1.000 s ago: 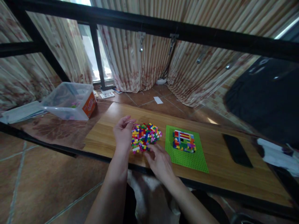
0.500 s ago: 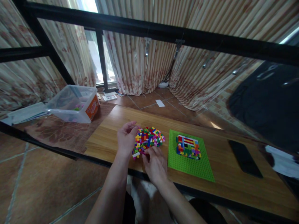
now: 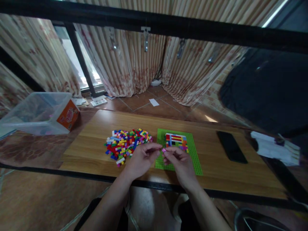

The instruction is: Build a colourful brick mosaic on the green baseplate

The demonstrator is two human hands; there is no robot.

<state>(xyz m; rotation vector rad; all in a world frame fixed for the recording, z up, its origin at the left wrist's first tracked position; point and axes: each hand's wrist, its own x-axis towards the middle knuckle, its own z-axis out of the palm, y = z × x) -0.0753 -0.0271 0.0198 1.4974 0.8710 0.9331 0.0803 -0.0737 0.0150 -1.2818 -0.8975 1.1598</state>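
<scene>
A small pink toy brick (image 3: 164, 150) is pinched between the thumb and fingers of my right hand (image 3: 181, 163), above the left part of the green baseplate (image 3: 196, 160). Close beside it, my left hand (image 3: 143, 159) has its thumb and fingertips drawn together; whatever lies between them is too small to make out. On the baseplate stands a low multicoloured brick build (image 3: 176, 138), its near side partly covered by my right hand. Left of the plate, a loose pile of coloured bricks (image 3: 120, 142) spreads over the wooden table, partly behind my left hand.
A dark phone (image 3: 231, 146) lies on the table (image 3: 89, 141) to the right, with white crumpled paper (image 3: 267, 144) beyond it. At the far left is a clear plastic tub (image 3: 36, 118) with an orange label. A black bar (image 3: 154, 22) crosses above the table.
Both hands have left the brick pile and come together over the baseplate's left side. A pink brick now shows in my right hand. The view has swung to the right.
</scene>
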